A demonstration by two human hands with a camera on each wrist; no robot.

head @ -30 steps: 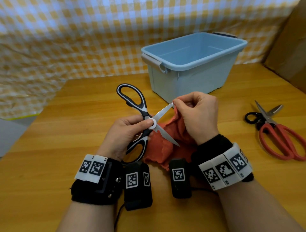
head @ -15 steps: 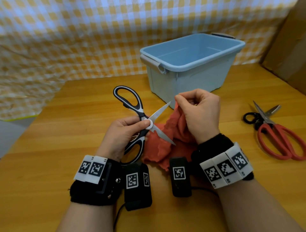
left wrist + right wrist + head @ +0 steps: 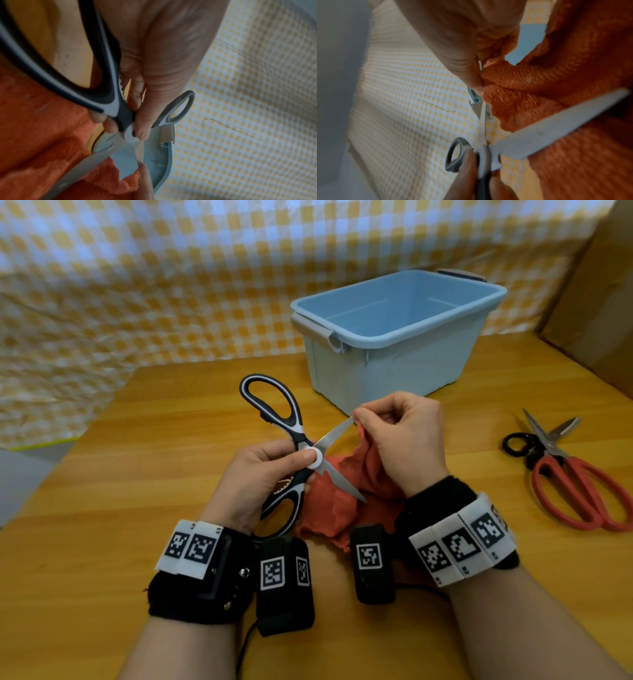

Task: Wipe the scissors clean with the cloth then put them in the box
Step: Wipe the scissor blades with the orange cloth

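Both hands work together: left hand (image 3: 260, 474) grips the spread scissors (image 3: 291, 453) at the pivot, exposing one blade to the cloth (image 3: 329, 501) pinched by right hand (image 3: 400, 440).

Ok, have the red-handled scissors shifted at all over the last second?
No. The red-handled scissors lie in the same spot, to the right of the blue box, at the same angle.

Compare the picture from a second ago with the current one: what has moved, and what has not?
The right hand has slid the cloth outward along the upper blade of the black scissors, from mid-blade to its tip. The left hand keeps its grip at the pivot, blades open. The box and the red scissors have not moved.
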